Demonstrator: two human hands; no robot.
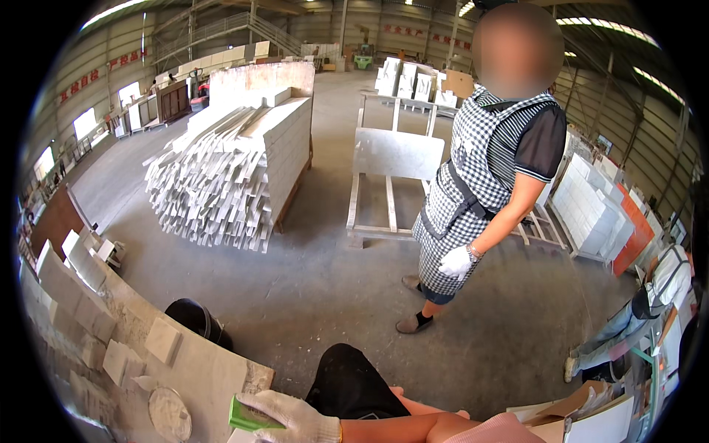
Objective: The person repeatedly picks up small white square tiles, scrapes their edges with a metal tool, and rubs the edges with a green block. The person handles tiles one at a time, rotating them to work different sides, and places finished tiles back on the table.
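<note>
My right hand [297,418] wears a pale knit work glove and reaches toward the front edge of the workbench [203,373]. Its fingers are closed on a small green block [251,416]; I cannot make out its exact kind. My left hand is out of the picture. On the bench, left of the glove, are a round pale disc [170,415], a square pale tile [163,340] and a few more flat pieces [122,362].
A person in a checked apron [461,196] stands ahead. Behind are a metal rack [399,151] and a large stack of pale strips [221,177]. A black bucket [199,323] stands beside the bench; another person [650,295] is at far right.
</note>
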